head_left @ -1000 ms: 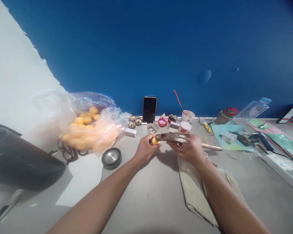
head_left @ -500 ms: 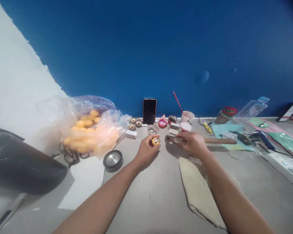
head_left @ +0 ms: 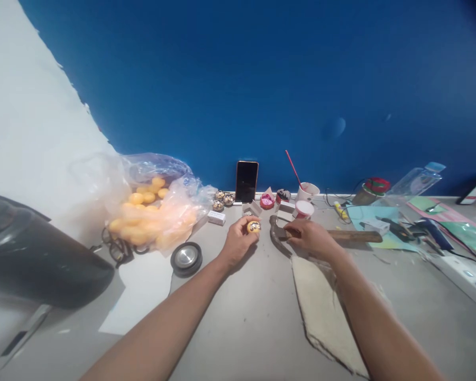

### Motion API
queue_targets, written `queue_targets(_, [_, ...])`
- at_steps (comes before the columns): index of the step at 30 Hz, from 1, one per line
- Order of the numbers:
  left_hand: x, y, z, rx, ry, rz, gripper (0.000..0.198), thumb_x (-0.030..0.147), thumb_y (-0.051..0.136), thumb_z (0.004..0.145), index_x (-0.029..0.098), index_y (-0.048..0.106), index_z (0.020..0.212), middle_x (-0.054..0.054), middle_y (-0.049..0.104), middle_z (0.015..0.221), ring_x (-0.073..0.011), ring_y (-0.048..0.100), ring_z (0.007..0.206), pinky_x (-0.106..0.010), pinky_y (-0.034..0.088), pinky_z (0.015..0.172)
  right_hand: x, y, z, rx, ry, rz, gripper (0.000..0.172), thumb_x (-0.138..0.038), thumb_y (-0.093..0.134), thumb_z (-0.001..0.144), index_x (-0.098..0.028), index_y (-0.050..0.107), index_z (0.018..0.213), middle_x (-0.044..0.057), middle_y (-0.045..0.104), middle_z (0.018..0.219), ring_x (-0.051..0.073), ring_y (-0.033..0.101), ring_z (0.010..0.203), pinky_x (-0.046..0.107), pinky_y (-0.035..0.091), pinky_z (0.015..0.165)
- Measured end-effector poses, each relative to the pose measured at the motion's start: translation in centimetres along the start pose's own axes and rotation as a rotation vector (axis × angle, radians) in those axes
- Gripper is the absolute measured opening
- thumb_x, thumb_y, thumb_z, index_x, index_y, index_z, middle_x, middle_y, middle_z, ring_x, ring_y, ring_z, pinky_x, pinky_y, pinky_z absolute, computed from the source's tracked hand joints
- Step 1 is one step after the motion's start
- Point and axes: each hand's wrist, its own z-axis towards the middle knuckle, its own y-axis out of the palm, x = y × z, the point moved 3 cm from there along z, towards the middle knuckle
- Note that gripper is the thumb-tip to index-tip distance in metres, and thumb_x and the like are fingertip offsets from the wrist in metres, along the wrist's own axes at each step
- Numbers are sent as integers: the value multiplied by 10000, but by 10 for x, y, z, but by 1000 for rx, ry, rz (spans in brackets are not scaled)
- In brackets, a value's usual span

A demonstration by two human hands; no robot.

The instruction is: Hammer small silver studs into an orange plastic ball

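Between the thumb and fingers of my left hand is a small yellow ball with shiny metal studs on its face. My right hand grips a claw hammer close to its head, the wooden handle pointing right. The dark metal head faces left, its curved claw angled down toward me. Just behind the left hand, a small open box is partly hidden. Several studded balls are grouped left of that box, beside a small white box.
A plastic bag of yellow balls lies left, near a round black-and-silver lid. A phone leans on the wall. A paper cup stands behind the hammer; cardboard lies under my right forearm. Tools are at right.
The hammer has turned in my right hand, so its head and claw now show. The ball has rotated slightly in my left hand. The whole view has shifted a little.
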Motion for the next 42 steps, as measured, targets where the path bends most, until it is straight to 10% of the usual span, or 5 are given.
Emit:
queue_targets(15, [2,5,-9,-193,87,315,147,233,655,739,194,693,875,6,593,704,-155,524,640,-262,401,615,-1,7,3,260,50,74,267,-344,541,927,-221,772,876,41,788,834,200,676,717,293,412,646])
queue_targets(35, [-4,-8,10,99,-79,-228,448,581,658,817,182,556,639,19,475,480,-84,391,391,-199,243,396,-9,10,5,167,35,0,249,-294,544,985,-212,770,918,54,784,963,210,684,860,288,457,746])
queue_targets(42, [-7,-12,15,143,-72,-416,514,658,697,819,184,541,695,27,510,546,-76,422,439,-209,315,462,-64,-16,41,343,-219,-129,245,-255,568,994,-202,807,978,140,705,1225,294,584,1128,396,467,944])
